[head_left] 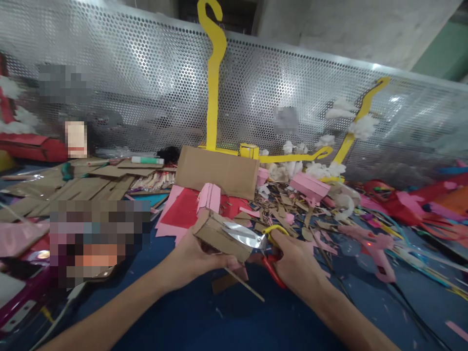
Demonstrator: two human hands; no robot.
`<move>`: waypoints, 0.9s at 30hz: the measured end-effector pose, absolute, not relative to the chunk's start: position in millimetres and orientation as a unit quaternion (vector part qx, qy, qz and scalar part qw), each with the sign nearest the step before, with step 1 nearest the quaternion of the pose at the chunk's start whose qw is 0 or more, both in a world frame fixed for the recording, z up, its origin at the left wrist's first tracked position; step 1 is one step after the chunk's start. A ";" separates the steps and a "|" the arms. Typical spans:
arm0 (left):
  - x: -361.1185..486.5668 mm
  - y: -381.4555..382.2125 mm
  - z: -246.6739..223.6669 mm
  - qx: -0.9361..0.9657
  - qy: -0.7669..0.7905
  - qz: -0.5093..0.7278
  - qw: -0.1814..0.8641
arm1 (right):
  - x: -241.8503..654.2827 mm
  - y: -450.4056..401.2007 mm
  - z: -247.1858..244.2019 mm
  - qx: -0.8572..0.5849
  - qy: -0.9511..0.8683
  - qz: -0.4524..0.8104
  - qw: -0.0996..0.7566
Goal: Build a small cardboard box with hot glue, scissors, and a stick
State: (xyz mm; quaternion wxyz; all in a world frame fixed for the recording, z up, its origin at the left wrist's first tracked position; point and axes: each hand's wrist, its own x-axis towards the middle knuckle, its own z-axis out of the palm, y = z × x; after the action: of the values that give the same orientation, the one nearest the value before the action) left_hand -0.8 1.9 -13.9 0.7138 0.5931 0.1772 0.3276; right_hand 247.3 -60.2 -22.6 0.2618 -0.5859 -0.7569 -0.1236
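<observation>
My left hand (199, 258) grips a small cardboard box (224, 236) and holds it tilted above the blue tabletop. In my right hand (292, 256) is a pair of scissors (244, 236) with one yellow and one red handle loop. The blades lie along the upper side of the box, pointing left; whether they touch it I cannot tell. A thin strip (246, 285) sticks out below the box. Under it lies a loose cardboard piece (224, 282). Just behind the box, a pink folded paper piece (209, 199) rests on red paper (179, 207).
A brown cardboard panel (215, 173) stands behind, with yellow hook-shaped pieces (212, 97) by a perforated metal screen (146, 73). Cardboard and paper scraps (281, 209) litter the middle. To the right lies a pink glue gun (376, 251) with a black cord. Flat cardboard pieces (78, 192) lie left.
</observation>
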 end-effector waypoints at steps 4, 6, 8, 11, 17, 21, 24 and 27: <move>-0.2 4.7 -14.6 0.589 0.196 0.364 0.694 | 244.1 -61.6 -21.1 -0.588 -0.759 -0.104 0.259; -0.2 5.1 -14.0 0.597 0.197 0.361 0.689 | 242.9 -62.7 -20.1 -0.583 -0.763 -0.097 0.263; -0.6 4.7 -12.7 0.607 0.191 0.341 0.692 | 242.4 -63.6 -19.8 -0.584 -0.763 -0.089 0.263; -1.6 3.5 -9.8 0.612 0.199 0.320 0.696 | 242.0 -64.7 -19.6 -0.599 -0.758 -0.064 0.253; -2.2 1.9 -9.0 0.618 0.219 0.317 0.685 | 240.6 -64.5 -17.6 -0.617 -0.742 -0.052 0.256; -2.2 2.2 -13.0 0.609 0.216 0.325 0.691 | 240.2 -63.9 -15.0 -0.610 -0.752 -0.017 0.250; -4.2 5.2 -14.2 0.611 0.222 0.332 0.683 | 241.8 -65.3 -9.2 -0.603 -0.765 0.025 0.222; -7.7 8.9 -13.1 0.620 0.230 0.329 0.674 | 245.3 -67.3 -2.7 -0.598 -0.773 0.060 0.202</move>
State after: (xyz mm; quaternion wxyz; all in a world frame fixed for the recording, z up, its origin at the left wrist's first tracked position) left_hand -7.7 8.9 -13.1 0.6736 0.6203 0.2305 0.3292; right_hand 245.3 -67.3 -2.7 0.2016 -0.5983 -0.7732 0.0598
